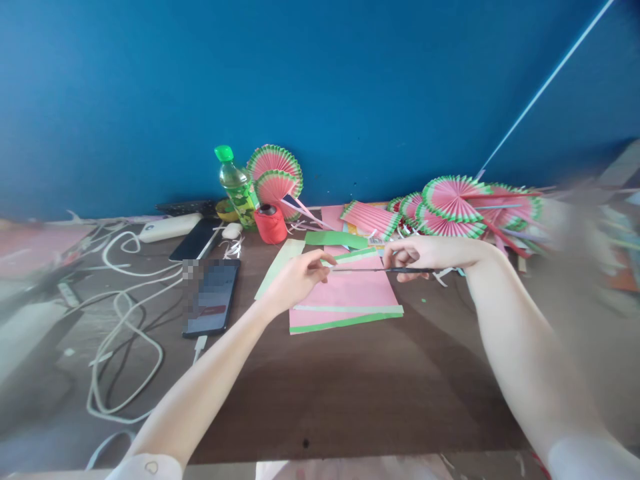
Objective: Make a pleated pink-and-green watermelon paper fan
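Observation:
My right hand (425,255) is closed around the handles of a pair of scissors (380,269), whose thin blades point left across the table. My left hand (299,275) is pinched with its fingertips at the top edge of a pink paper sheet with green borders (350,297), close to the scissor tips. The sheet lies flat on the dark brown table (350,387), on top of a stack of similar sheets. I cannot make out whether the blades are cutting the paper.
Finished pink-and-green paper fans (455,203) lie at the back right, two more fans (274,175) lean on the blue wall. A green-capped bottle (237,187), red thread spool (270,223), two phones (213,297) and white cables (125,313) occupy the left side.

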Available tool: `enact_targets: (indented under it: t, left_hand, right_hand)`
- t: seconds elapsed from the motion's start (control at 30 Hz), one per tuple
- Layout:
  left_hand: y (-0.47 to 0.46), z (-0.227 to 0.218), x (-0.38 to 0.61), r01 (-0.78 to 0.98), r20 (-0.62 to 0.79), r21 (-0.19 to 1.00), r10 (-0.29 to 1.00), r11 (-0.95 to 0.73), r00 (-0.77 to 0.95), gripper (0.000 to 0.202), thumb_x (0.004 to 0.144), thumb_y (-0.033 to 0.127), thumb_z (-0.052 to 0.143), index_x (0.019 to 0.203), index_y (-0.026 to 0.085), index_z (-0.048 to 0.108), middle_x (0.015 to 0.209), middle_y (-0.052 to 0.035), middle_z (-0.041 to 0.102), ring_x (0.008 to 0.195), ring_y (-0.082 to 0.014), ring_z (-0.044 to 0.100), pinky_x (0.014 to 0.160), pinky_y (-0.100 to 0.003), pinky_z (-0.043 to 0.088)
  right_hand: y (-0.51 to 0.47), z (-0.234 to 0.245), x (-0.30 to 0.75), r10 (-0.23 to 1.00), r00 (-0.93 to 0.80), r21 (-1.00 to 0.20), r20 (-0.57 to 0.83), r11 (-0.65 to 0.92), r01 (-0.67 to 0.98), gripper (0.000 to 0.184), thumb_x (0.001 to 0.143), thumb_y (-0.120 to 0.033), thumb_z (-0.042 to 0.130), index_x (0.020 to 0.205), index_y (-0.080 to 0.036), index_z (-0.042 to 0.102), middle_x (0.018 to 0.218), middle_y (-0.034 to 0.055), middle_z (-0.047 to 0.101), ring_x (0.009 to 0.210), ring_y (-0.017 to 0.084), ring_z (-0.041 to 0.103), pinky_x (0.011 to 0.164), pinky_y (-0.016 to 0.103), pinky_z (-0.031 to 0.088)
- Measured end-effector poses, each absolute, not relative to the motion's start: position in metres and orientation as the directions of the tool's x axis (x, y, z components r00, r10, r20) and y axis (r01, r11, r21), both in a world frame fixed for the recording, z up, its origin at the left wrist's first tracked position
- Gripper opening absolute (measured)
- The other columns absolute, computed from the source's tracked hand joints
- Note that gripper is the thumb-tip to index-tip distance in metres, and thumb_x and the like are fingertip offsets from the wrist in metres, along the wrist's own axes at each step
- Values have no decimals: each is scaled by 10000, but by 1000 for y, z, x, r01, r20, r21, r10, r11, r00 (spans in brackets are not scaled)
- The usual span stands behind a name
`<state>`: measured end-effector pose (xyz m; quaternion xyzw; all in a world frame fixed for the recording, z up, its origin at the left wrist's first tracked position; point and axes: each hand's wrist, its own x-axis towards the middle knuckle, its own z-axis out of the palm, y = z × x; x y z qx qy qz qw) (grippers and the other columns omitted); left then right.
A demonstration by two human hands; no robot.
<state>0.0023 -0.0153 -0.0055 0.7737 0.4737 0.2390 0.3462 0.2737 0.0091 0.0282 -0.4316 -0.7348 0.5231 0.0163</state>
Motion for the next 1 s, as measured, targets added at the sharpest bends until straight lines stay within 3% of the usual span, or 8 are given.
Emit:
enact_targets:
  t: [0.27,0.5,0.67,0.73,0.8,0.9,1.0]
  left_hand:
    - [-22,13,3,408,58,848,823,-340,565,270,824,285,506,1077,208,564,664,16,628,662,-129,596,584,-230,391]
    - [-27,17,8,377,27,868,789,-323,613,255,828,298,509,1056,195,561,645,4,627,669,-139,571,592,-248,375]
    - [-25,26,-5,335,-20,917,816,-214,578,232,790,266,544,1007,189,571,609,22,579,638,-135,584,611,-258,404]
    - [-20,29,-16,317,-8,936,891,-152,453,206,755,240,567,955,190,572,601,27,565,622,-132,582,585,-250,399]
    - [-14,29,-22,304,5,945,936,-120,352,218,765,262,554,971,191,560,621,13,589,601,-129,564,516,-237,355]
    - [-6,22,-19,233,28,967,952,-103,305,273,770,246,548,1037,186,558,690,-8,636,655,-134,588,549,-245,375]
    - [-4,12,-9,148,-10,988,963,-31,268,286,746,252,587,1018,163,575,734,-33,676,719,-155,618,618,-269,412]
  right_hand:
    - [0,48,285,658,-618,-765,-430,97,636,366,638,-357,708,967,-207,649,538,-46,480,477,67,432,429,192,341]
    - [0,49,288,639,-623,-780,-452,56,624,362,631,-368,708,946,-189,692,574,-14,576,427,63,438,381,197,314]
    - [-6,50,308,607,-653,-828,-453,-15,561,397,577,-398,718,890,-155,696,466,-24,531,361,57,376,358,215,282]
    - [-9,50,322,754,-574,-893,-320,-39,447,386,582,-460,690,830,-164,677,519,-2,569,340,39,326,329,221,208]
    - [-8,46,333,862,-429,-901,-270,-69,428,378,637,-489,642,856,-181,648,497,-6,538,368,68,366,343,232,247]
    - [4,36,339,933,-239,-820,-269,-92,565,369,713,-479,589,935,-185,623,628,27,599,477,113,494,426,254,372]
    - [20,26,335,964,-71,-649,-255,-117,752,391,660,-413,653,975,-183,635,789,67,660,647,182,590,527,289,440]
